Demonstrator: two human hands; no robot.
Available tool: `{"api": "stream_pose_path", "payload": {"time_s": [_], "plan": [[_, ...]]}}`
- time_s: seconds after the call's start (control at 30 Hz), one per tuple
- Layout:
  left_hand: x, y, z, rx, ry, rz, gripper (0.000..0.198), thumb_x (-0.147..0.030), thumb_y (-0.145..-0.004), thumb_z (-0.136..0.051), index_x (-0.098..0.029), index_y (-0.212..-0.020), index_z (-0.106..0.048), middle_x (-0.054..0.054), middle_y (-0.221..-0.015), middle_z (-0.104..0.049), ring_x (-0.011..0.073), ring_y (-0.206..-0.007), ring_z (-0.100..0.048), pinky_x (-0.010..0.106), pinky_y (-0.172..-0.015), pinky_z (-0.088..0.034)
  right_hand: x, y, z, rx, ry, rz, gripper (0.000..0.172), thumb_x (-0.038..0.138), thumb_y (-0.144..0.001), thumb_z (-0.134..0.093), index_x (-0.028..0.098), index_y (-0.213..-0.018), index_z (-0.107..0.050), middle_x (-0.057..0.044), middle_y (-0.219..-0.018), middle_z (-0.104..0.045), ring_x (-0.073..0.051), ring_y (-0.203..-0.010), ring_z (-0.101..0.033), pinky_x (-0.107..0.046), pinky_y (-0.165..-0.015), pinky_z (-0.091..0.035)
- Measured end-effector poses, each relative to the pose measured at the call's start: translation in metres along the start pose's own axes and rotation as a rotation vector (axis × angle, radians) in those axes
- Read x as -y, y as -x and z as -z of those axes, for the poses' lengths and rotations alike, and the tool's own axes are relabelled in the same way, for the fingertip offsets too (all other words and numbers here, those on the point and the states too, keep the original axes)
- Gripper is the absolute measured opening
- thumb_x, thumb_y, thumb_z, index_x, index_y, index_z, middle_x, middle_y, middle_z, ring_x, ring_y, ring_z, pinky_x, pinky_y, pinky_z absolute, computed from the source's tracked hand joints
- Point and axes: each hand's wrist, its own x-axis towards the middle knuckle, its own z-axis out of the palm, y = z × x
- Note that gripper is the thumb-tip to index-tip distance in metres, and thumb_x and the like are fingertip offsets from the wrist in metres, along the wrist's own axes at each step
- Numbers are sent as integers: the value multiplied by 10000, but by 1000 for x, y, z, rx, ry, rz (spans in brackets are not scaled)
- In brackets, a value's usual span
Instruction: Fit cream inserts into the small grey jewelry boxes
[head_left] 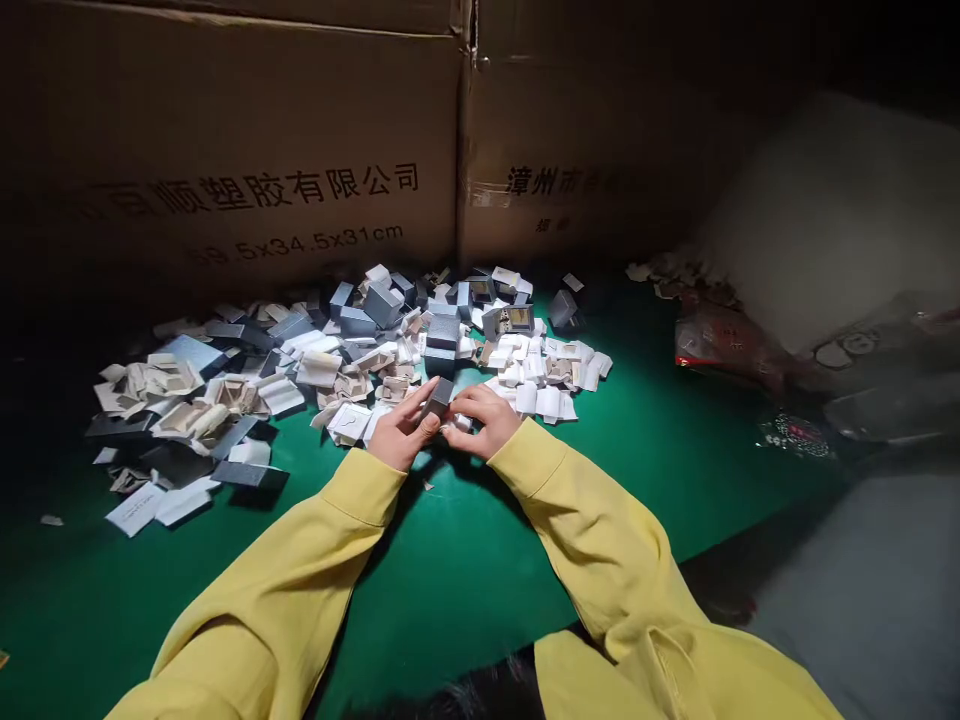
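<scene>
Both arms in yellow sleeves reach to the middle of a green table (pixel 465 560). My left hand (pixel 401 428) and my right hand (pixel 481 418) meet there, fingers pinched around a small grey box (pixel 439 397) held between them. A bit of white material (pixel 459 423) shows under my right fingers. Just behind the hands stands a short stack of finished grey boxes (pixel 442 340). A wide heap of flat white and beige card pieces (pixel 225 400) and more grey boxes (pixel 375 305) lies beyond and to the left.
Two large brown cardboard cartons (pixel 247 150) with printed characters wall off the back of the table. A pile of white folded pieces (pixel 547 375) lies right of the stack. Plastic-wrapped packets (pixel 735 345) and a pale bag (pixel 840 210) sit at the right.
</scene>
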Motion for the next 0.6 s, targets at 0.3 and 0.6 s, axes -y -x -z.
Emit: {"api": "stream_pose_path", "payload": {"time_s": [0.3,0.6], "plan": [[-8,4,-4,-45,100,120,885,-593,-695,-847,-144,-1424,-625,169,-1315,-693,278,-1058,-698,266,-745,-605,0,-3,2,83,42,132,153,334,-890,-681,209,-958,-735,-87,-1042,-691,-221,-913,-556,-405,-886,-504],[-6,0,-4,-141,153,191,947,-611,-631,-876,-156,-1423,-625,155,-1240,-728,258,-982,-714,232,-631,-588,-5,-1,-4,81,151,174,220,360,-977,-600,196,-1025,-738,-85,-965,-736,-210,-921,-637,-352,-860,-526]]}}
